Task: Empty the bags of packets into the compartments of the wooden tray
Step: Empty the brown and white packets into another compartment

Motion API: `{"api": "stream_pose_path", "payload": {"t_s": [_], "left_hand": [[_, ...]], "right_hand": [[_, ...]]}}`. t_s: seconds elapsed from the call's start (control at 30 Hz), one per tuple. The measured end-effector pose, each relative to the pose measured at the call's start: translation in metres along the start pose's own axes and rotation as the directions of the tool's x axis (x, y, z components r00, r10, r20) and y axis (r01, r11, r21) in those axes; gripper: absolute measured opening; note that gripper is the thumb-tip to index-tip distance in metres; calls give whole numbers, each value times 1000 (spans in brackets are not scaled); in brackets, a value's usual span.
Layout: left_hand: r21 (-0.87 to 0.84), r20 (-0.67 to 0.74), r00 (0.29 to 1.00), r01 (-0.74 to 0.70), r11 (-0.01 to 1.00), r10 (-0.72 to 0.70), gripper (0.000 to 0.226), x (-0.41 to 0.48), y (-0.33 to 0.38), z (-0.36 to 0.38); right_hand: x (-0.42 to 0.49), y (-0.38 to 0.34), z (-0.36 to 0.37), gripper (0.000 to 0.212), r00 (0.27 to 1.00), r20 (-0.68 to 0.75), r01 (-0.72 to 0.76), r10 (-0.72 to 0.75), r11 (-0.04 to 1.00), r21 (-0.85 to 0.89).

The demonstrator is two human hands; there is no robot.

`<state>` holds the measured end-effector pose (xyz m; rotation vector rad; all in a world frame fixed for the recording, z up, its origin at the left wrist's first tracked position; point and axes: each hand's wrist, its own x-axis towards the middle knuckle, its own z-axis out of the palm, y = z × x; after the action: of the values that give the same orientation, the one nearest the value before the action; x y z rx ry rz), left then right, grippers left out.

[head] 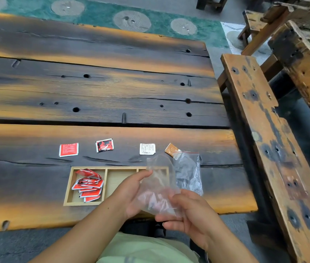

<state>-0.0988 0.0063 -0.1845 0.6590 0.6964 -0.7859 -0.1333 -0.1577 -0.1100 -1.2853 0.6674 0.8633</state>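
A wooden tray (pixel 68 186) with three compartments lies near the table's front edge. Its left compartment holds several red packets (pixel 88 185); the middle compartment (pixel 120 177) shows bare wood, and the right one is mostly hidden behind the bag. Both hands hold a clear plastic bag (pixel 158 186) above the tray's right side. My left hand (pixel 131 194) grips its left side. My right hand (pixel 190 211) pinches its lower edge. A second clear zip bag (pixel 188 171) lies on the table to the right of the tray.
Single packets lie in a row behind the tray: a red one (pixel 68 149), a red and black one (pixel 104 145), a white one (pixel 147 149) and an orange one (pixel 171 149). A wooden bench (pixel 264 130) stands along the table's right side.
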Motion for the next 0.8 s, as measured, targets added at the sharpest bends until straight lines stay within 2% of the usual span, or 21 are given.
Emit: {"api": "stream_pose_path", "payload": {"t_s": [0.23,0.33,0.43,0.5,0.57,0.67,0.8], "left_hand": [[135,6,989,-150,979,150,54,25,2,26],[229,16,988,-156,961,156,46,45,-6,35],[314,-98,969,-188,931,229,33,70,-14,44],[414,-150,946,-204,887,287,21,87,-18,52],[560,-185,918,-194,805,350,12,102,-22,60],[788,-204,865,-134,601,459,9,118,-29,70],[931,-182,825,-29,363,534,18,137,-39,81]], "right_hand": [[16,5,-35,24,953,-191,177,-237,942,-285],[34,11,-56,21,930,-208,212,-302,906,-366],[56,19,-81,10,905,-281,175,-320,882,-438],[69,25,-99,4,893,-325,154,-310,891,-427],[80,29,-117,4,884,-350,143,-310,892,-429],[92,32,-139,4,886,-341,111,-313,859,-500],[106,28,-160,18,872,-306,108,-382,760,-640]]}}
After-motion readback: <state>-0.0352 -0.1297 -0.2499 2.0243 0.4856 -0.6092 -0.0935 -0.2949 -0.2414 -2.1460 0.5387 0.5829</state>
